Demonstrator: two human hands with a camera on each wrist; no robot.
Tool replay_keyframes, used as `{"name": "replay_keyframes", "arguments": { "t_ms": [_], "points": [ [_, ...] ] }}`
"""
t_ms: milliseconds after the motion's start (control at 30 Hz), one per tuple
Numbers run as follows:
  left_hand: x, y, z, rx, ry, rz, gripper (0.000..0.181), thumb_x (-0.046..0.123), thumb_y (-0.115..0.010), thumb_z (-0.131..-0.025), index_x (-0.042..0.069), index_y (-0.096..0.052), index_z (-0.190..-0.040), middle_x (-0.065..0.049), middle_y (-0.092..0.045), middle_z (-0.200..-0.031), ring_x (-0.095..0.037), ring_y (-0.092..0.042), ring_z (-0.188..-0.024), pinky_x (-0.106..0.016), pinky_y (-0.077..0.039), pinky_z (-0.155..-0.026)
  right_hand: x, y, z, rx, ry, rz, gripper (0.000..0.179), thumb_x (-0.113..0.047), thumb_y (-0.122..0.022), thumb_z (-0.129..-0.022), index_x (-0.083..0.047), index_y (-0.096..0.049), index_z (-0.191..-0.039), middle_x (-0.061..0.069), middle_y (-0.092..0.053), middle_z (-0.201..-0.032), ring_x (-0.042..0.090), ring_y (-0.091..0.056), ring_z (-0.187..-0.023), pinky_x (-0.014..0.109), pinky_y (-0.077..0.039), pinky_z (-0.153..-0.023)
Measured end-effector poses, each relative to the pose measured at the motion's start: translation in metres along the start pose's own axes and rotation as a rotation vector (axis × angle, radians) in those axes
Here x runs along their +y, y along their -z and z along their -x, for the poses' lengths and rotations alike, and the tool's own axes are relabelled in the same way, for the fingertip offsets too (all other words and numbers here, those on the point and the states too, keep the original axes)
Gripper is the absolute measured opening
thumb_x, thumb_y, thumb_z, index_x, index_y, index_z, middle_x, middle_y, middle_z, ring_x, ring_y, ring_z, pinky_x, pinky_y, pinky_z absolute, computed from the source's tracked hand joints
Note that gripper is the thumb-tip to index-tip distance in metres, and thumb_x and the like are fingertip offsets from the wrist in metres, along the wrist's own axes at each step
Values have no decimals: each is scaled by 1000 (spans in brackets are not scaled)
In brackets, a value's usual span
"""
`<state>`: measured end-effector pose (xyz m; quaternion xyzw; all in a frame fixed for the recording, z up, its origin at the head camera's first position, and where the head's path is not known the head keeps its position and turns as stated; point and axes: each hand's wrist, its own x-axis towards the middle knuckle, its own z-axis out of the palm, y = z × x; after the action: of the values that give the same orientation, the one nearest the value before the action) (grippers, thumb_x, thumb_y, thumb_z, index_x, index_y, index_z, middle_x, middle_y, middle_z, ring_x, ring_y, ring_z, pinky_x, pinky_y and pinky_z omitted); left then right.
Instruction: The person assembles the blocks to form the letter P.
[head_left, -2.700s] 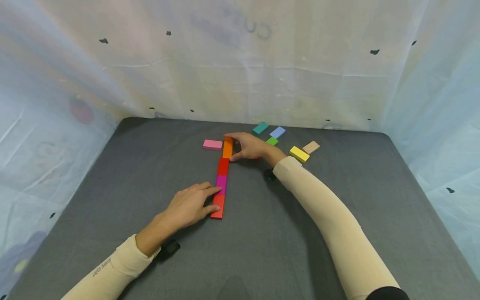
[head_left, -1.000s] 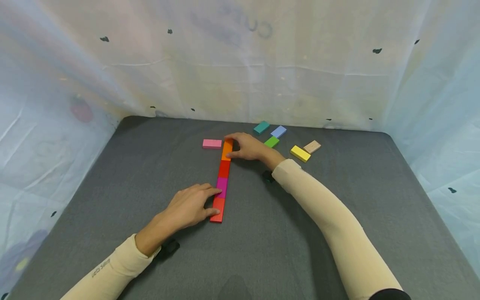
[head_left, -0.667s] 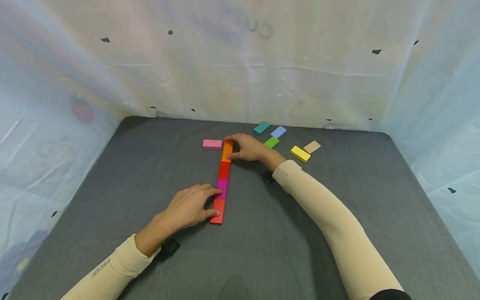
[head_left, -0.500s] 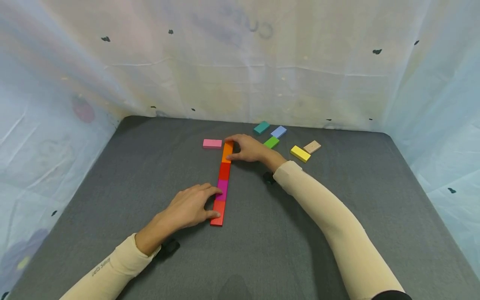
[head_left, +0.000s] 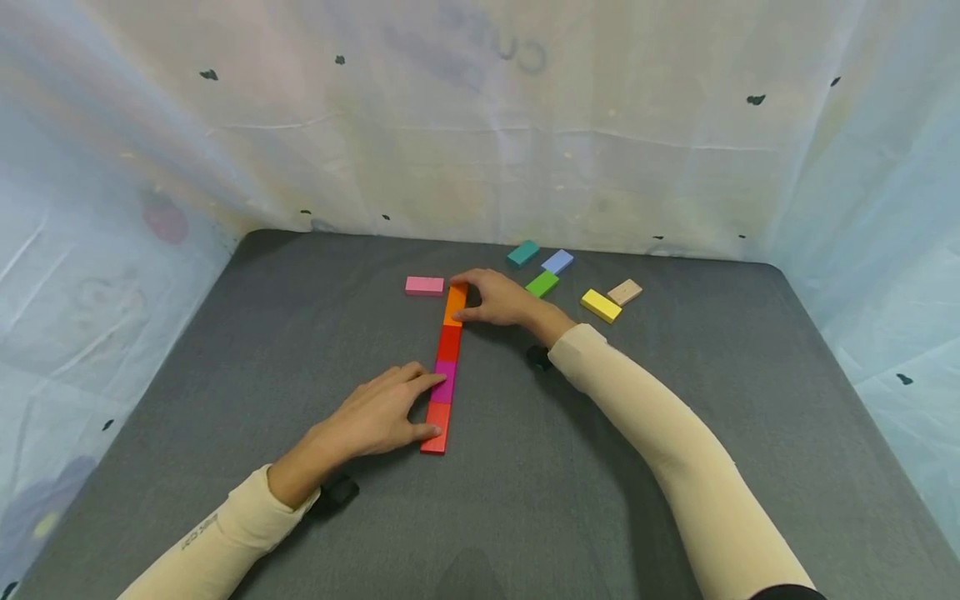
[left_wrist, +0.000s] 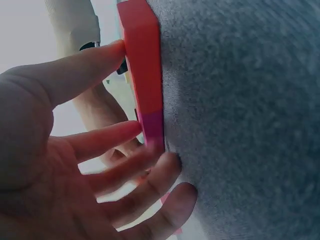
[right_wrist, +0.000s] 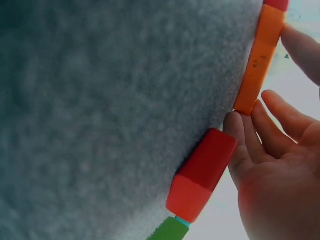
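Observation:
A straight row of flat, domino-like blocks runs away from me on the grey table. From near to far they are a red block, a magenta block, a darker red block and an orange block. My left hand touches the row's left side, thumb at the near red block and index finger at the magenta one, fingers fairly straight. With thumb and fingertips, my right hand holds the orange block lengthwise, fingertips at its far end. Another red block shows beside that hand in the right wrist view.
A pink block lies left of the orange one. To the right are green, teal, blue, yellow and wood-coloured blocks. A pale curtain hangs behind the grey table.
The row has slid slightly toward me, with the right hand on the orange block. A small gap in line between orange and darker red has straightened. The left hand has barely moved.

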<state>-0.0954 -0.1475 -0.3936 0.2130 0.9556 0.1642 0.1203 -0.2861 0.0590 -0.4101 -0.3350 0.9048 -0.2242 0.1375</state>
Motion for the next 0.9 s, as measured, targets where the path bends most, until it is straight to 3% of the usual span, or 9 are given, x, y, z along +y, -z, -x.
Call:
{"name": "replay_keyframes", "arguments": {
  "t_ms": [167,267,567,900],
  "points": [
    [-3,1,0,-27,-44,24,79,43,-79,-83,20,-45,-151,0,-27,-162,-29,-42,-137,-56,-50,-93,-3,0,3,-6,0,3,68,-40,-70,-92,-10,-46,-148,10,-47,-153,26,-43,-141,43,-31,-120],
    [-6,2,-1,-57,-84,17,84,45,-78,-83,21,-40,-154,2,-19,-167,-30,-34,-144,-57,-45,-102,-5,-1,5,-6,5,3,67,-39,-70,-92,-9,-47,-148,10,-47,-153,27,-43,-141,43,-31,-120],
    [-8,5,-2,-138,-65,37,97,51,-78,-80,23,-28,-158,3,-22,-167,-33,-18,-153,-70,-25,-112,-12,-3,10,-17,13,24,67,-39,-71,-92,-9,-48,-147,9,-49,-151,26,-45,-139,43,-31,-120],
    [-7,5,-1,-150,-43,14,100,54,-79,-77,26,-27,-158,4,-25,-166,-33,-24,-152,-71,-24,-112,-14,-4,12,-16,23,32,67,-39,-71,-92,-9,-48,-147,9,-50,-150,26,-46,-137,42,-32,-119]
  ]
}}
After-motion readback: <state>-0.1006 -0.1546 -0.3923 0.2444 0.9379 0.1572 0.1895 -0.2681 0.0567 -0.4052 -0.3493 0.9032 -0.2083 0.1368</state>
